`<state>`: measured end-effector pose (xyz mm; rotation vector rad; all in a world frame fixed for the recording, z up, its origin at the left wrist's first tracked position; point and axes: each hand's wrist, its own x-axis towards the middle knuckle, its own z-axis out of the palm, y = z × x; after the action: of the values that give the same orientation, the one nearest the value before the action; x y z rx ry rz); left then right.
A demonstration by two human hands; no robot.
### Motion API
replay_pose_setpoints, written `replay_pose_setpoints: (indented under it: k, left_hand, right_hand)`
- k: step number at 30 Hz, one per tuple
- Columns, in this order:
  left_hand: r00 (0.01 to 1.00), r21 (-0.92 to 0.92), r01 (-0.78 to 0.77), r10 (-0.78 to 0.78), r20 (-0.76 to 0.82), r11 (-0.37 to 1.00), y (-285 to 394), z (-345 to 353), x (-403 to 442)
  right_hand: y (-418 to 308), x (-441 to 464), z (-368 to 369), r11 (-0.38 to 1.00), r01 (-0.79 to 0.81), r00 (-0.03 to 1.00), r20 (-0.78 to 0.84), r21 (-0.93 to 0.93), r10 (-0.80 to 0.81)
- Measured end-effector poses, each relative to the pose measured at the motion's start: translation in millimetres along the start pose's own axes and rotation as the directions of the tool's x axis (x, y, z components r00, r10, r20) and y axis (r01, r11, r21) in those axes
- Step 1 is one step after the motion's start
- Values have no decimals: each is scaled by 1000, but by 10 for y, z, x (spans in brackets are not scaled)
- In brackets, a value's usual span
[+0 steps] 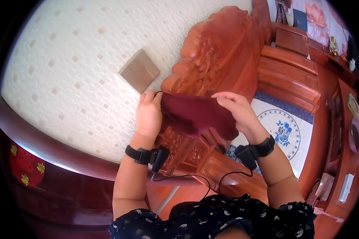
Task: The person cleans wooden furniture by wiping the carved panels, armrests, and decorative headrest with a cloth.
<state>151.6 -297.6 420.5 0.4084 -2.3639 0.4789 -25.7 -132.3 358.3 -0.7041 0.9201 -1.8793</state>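
A dark maroon cloth (197, 113) is stretched between my two hands in front of the carved wooden seat. My left hand (148, 113) is closed on its left end, fingers curled over the upper corner. At the cloth's right end, my right hand (240, 113) grips the edge, with the thumb and fingers bent round it. The lower edge hangs loose and uneven. What exact kind of fabric article it is cannot be made out. Each wrist wears a black strap with a small device and a cable.
Behind the cloth rises a carved wooden backrest (215, 51) by a patterned wall (79, 44) with a switch plate (139, 71). A white mat with blue flowers (283, 133) lies on the seat at right. A dark red rounded furniture edge (68, 153) runs along the left.
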Motion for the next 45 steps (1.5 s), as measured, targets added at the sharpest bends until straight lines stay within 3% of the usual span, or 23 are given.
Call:
replay_pose_setpoints:
  k: [5, 9, 16, 19, 20, 25, 29, 32, 35, 36, 37, 40, 45]
  left_hand:
    - [999, -36, -24, 23, -23, 999, 66, -52, -51]
    - [997, -130, -67, 62, -41, 989, 173, -128, -51]
    - [999, 36, 6, -8, 51, 999, 16, -9, -15]
    - [997, 0, 40, -40, 65, 999, 118, -160, -37]
    - [997, -105, 10, -2, 73, 994, 233, -273, -82]
    - [974, -404, -61, 144, 177, 913, 772, -347, -301]
    - [987, -578, 44, 55, 153, 815, 871, -206, -369]
    - [990, -696, 109, -12, 142, 710, 910, -202, -412]
    - [988, -729, 142, -49, 147, 670, 885, -222, -475]
    - [987, -718, 143, -43, 156, 681, 860, -233, -511]
    - [989, -725, 138, -50, 141, 675, 847, -259, -538]
    - [983, -648, 182, -136, 121, 739, 750, -287, -702]
    - [966, -575, 241, -250, 65, 781, 513, -504, -887]
  right_hand:
    - [-85, -248, -188, 985, 25, 998, 59, -169, -15]
    - [-29, -283, -340, 996, -46, 999, 4, -77, 46]
    - [69, -68, 2, 998, -28, 999, 36, 61, 26]
    - [9, -259, -195, 969, 70, 997, 59, -236, -58]
    - [-63, -395, -305, 987, 7, 1000, 20, -159, -4]
    - [-66, -854, -889, 962, -79, 987, -159, -262, 38]
    - [-86, -1070, -894, 962, -98, 975, -217, -257, 41]
    - [-59, -1129, -838, 915, -9, 969, -230, -404, -92]
    - [17, -1127, -1021, 817, -257, 956, -260, -517, 137]
    - [-14, -1134, -1044, 817, -385, 918, -264, -429, 294]
    - [-20, -1129, -995, 919, -355, 927, -196, -173, 321]
    - [-220, -1050, -701, 997, -51, 981, -183, 57, 61]
    - [-526, -710, 11, 984, 148, 977, -139, -99, -161]
